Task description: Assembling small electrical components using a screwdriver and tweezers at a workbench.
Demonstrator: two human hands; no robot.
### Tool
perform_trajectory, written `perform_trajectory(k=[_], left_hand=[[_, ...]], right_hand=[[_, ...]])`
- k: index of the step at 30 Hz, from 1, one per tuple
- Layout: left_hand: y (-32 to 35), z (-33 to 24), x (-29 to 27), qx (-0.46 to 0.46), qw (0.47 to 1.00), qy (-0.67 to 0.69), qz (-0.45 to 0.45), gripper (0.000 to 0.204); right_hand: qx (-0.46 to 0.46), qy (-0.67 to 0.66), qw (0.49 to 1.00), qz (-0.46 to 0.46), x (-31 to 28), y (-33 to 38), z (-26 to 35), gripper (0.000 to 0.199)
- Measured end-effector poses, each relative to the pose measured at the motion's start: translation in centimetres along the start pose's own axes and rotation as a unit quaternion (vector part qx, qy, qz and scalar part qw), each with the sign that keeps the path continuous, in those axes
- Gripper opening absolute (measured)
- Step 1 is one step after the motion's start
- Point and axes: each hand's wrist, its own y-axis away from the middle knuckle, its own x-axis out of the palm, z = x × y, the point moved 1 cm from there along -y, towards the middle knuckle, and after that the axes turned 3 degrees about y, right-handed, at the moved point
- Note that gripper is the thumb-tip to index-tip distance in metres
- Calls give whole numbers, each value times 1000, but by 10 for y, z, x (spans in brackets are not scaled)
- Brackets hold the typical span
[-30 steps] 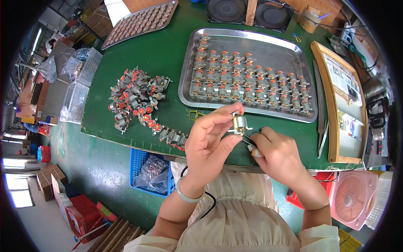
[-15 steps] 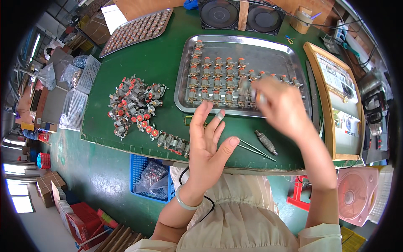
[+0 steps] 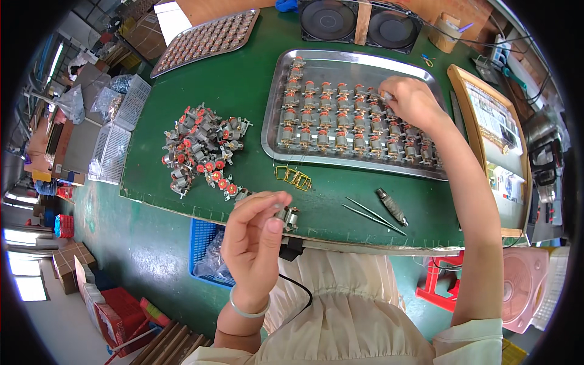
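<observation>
On the green counter point(image 3: 243, 79), small motors with red tops stand in rows on a metal tray point(image 3: 347, 66), filling its near side and running up its left end; the rows stop short of most of the far rim, so the tray looks well over half filled. A smaller tray point(image 3: 210, 58) at the counter's far left corner is already covered in rows. What is left is a loose heap of motors point(image 3: 194, 143) toward the counter's left edge, trailing to the near edge.

The right hand point(image 3: 417, 103) is over the tray's right half, fingertips drawn together at the rows; whether they grip a motor I cannot tell. The left hand point(image 3: 252, 243) is curled at the near edge beside two loose motors point(image 3: 292, 219); its grip is unclear. Tweezers point(image 3: 374, 216) and a ridged grey tool point(image 3: 392, 207) lie near the edge, untouched.
</observation>
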Motion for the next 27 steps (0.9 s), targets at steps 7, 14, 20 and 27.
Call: perform_trajectory(k=[7,14,20,27], left_hand=[[-4,4,-32,67,933,-341,98,24],[-1,16,-44,49,895,-417,154,30],[1,23,-49,65,893,-416,159,30],[-5,8,-33,105,905,-389,135,26]], right_hand=[[-10,-163,984,-70,-34,15,57,15],[-107,-238,957,131,-41,52,192,38],[-106,-283,944,135,-23,40,192,32],[7,-534,789,305,-35,39,174,30]])
